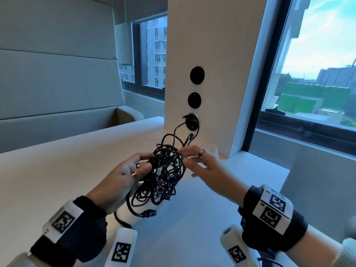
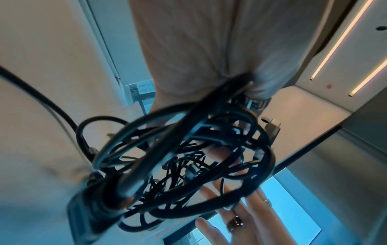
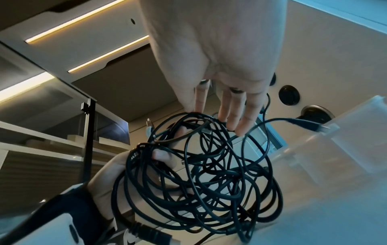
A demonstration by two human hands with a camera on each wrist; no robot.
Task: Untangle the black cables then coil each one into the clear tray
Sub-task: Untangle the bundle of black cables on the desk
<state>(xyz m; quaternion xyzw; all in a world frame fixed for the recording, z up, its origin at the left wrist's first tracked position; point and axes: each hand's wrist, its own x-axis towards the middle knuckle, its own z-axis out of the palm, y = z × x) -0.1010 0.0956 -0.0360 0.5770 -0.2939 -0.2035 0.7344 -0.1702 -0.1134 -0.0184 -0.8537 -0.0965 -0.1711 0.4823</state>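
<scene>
A tangle of black cables hangs in the air above the white table. My left hand grips its left side, fingers and thumb curled round several loops. My right hand reaches in from the right with straight fingers, its fingertips touching the top loops of the tangle. A plug end dangles below the bundle, and another plug sticks out to the right. The clear tray stands on the table beyond my right hand, by the pillar, mostly hidden in the head view.
A white pillar rises at the table's far edge with three round black sockets; a black strand rises from the tangle towards the lowest socket. Windows stand on both sides of the pillar. A padded bench lies to the left.
</scene>
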